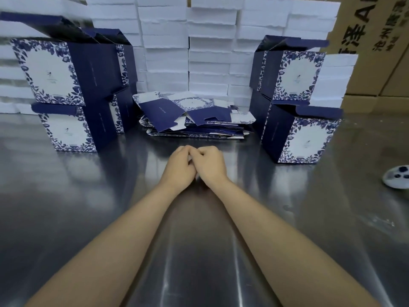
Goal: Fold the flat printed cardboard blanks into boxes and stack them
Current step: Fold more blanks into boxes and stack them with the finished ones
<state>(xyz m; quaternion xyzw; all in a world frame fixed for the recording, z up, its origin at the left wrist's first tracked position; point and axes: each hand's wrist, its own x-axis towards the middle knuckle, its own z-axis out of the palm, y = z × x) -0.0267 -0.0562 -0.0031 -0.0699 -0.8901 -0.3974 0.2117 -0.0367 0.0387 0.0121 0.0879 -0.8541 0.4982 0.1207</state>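
A pile of flat blue-and-white printed blanks (194,120) lies at the middle back of the steel table (88,207). Folded boxes with floral white fronts and navy sides stand stacked two high on the left (66,94) and on the right (296,103). My left hand (179,167) and my right hand (211,165) rest together on the table in front of the pile, fingers curled, knuckles touching. Neither hand holds a blank or a box.
White foam blocks (188,45) are stacked as a wall behind everything. Brown cartons (376,41) with printed characters stand at the back right. A small white-and-blue round object (397,179) lies at the table's right edge.
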